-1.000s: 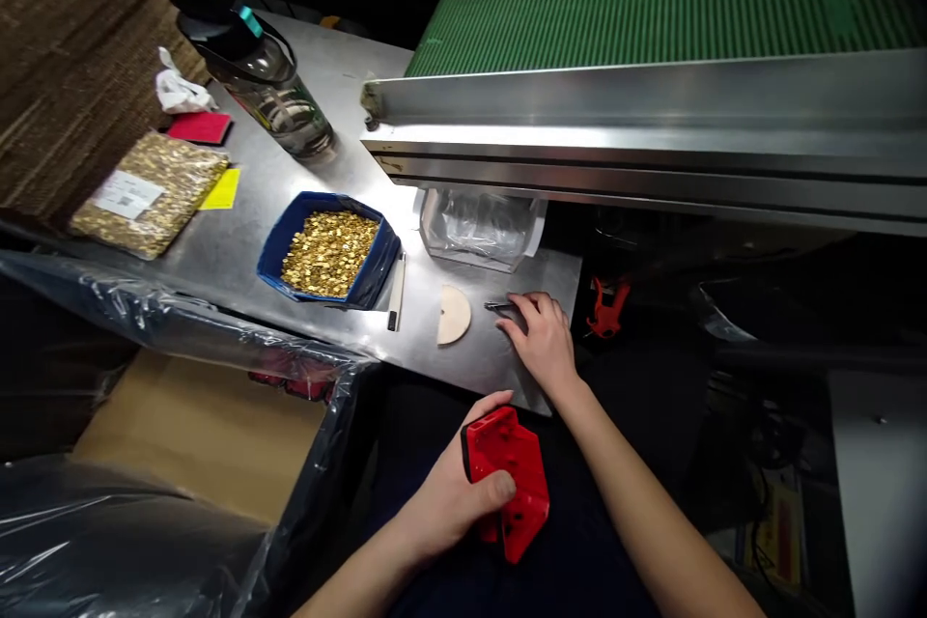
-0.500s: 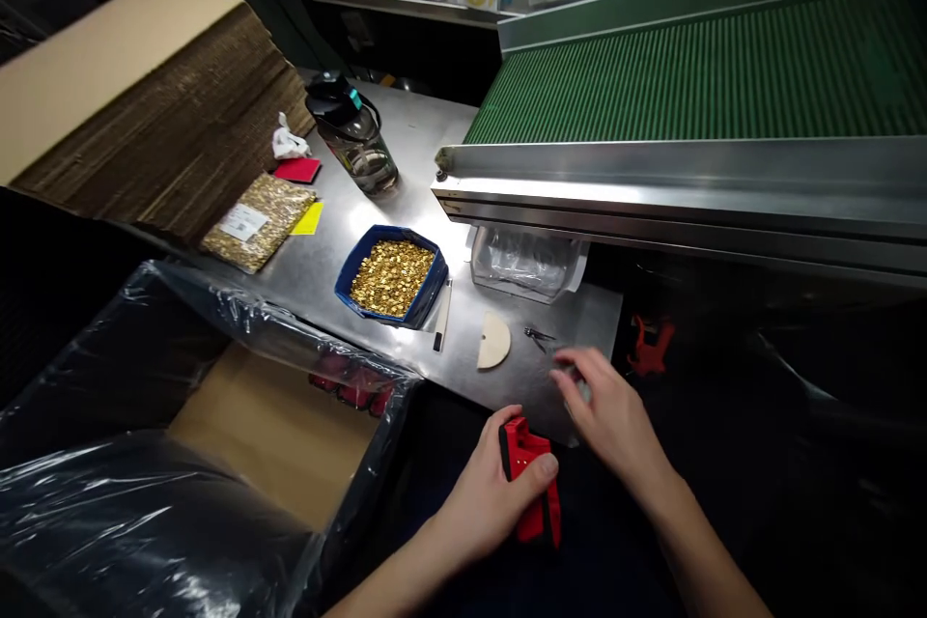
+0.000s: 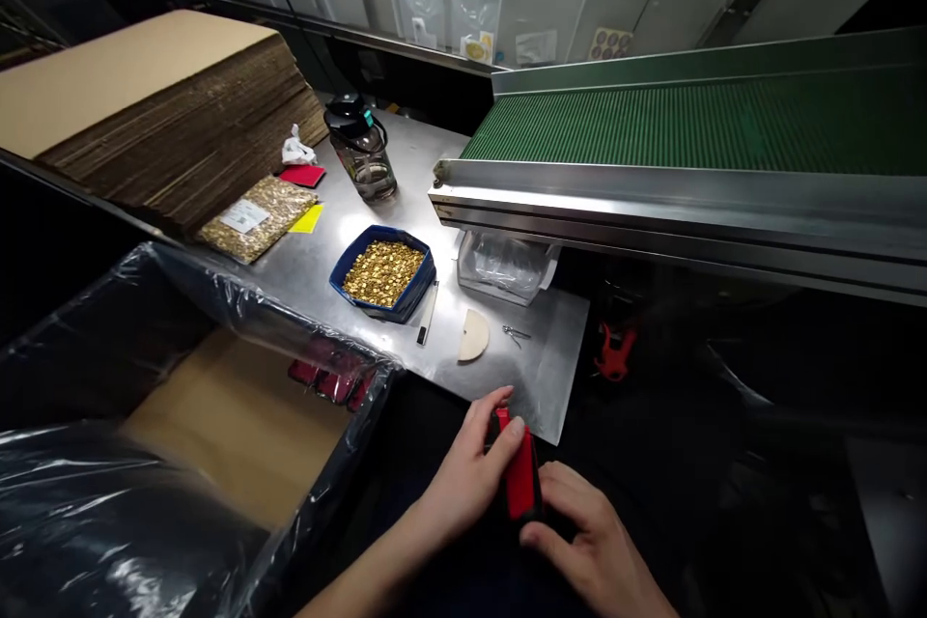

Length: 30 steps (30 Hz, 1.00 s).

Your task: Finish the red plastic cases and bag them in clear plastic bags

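Note:
A small red and black box-like case (image 3: pixel 519 478) is held low in front of me, off the near edge of the metal table. My left hand (image 3: pixel 470 463) is closed around its upper part, thumb on the red face. At its lower right end, my right hand (image 3: pixel 590 526) grips it with thumb and fingers. A small metal tool (image 3: pixel 516 335) lies on the table above the hands, beside a pale half-round disc (image 3: pixel 473 336). To the left is a blue tray (image 3: pixel 406 301) filled with gold-coloured metal bits, with a thin white and black stick (image 3: pixel 429 314) alongside.
A box lined with dark plastic (image 3: pixel 290 328) stands at left, with several red pieces (image 3: pixel 337 381) inside. Stacked cardboard (image 3: pixel 181 135), a bottle (image 3: pixel 362 154) and a bag of gold bits (image 3: pixel 257 217) are behind. A green conveyor (image 3: pixel 615 130) overhangs a clear bin (image 3: pixel 503 270).
My right hand has come down and left from near the small metal tool onto the case. The case has turned in my left hand, and the view has shifted.

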{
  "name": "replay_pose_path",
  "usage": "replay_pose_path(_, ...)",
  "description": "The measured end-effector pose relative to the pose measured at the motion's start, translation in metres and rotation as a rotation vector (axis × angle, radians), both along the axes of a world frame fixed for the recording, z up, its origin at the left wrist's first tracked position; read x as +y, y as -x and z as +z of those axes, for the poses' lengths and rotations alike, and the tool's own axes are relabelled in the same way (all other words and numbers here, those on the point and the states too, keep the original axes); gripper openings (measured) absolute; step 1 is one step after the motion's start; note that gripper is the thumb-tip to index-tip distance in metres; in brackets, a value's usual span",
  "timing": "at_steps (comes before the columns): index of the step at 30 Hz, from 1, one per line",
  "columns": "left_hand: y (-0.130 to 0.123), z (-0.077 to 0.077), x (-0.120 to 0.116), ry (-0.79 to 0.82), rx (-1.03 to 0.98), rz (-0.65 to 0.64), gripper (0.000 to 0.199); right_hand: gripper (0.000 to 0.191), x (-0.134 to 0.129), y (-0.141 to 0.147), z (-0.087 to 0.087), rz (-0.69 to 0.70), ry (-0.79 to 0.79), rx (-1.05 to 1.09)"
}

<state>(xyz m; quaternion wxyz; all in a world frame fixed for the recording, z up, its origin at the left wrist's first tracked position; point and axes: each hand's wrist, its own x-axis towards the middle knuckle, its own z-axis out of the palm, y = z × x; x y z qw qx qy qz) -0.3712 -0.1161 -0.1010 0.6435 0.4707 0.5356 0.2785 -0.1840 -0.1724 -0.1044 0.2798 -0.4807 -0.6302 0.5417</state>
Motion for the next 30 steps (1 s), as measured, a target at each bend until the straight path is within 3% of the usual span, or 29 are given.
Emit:
replay_pose_path(5,-0.002,-0.002,0.013,0.069,-0.173,0.021,0.038,0.031,0.003,-0.001,0.009,-0.048,0.048,0.115)
replay_pose_path(11,-0.019,-0.023,0.017,0.274,-0.238,0.096,0.051,0.043,0.002,0.001,0.01,-0.128,0.063,0.059)
replay_pose_path(15,-0.024,-0.027,0.024,0.368,-0.251,0.111,0.061,0.033,-0.003,0.003,0.002,-0.166,0.058,-0.033)
replay_pose_path(18,-0.02,-0.021,0.031,0.318,-0.244,0.048,0.058,0.031,-0.003,0.003,-0.004,-0.303,0.036,-0.025)
replay_pose_path(21,-0.014,-0.013,0.034,0.167,-0.264,-0.151,0.051,0.026,0.001,0.003,-0.005,-0.434,0.052,0.057)
replay_pose_path(24,-0.009,-0.009,0.031,0.127,-0.324,-0.298,0.051,0.023,0.009,0.002,-0.002,-0.485,0.066,0.103)
replay_pose_path(27,-0.008,-0.011,0.028,0.099,-0.346,-0.335,0.046,0.024,0.014,0.002,0.001,-0.47,0.054,0.089)
replay_pose_path(30,-0.009,-0.013,0.023,0.049,-0.345,-0.279,0.038,0.023,0.017,0.004,0.002,-0.416,0.024,0.067)
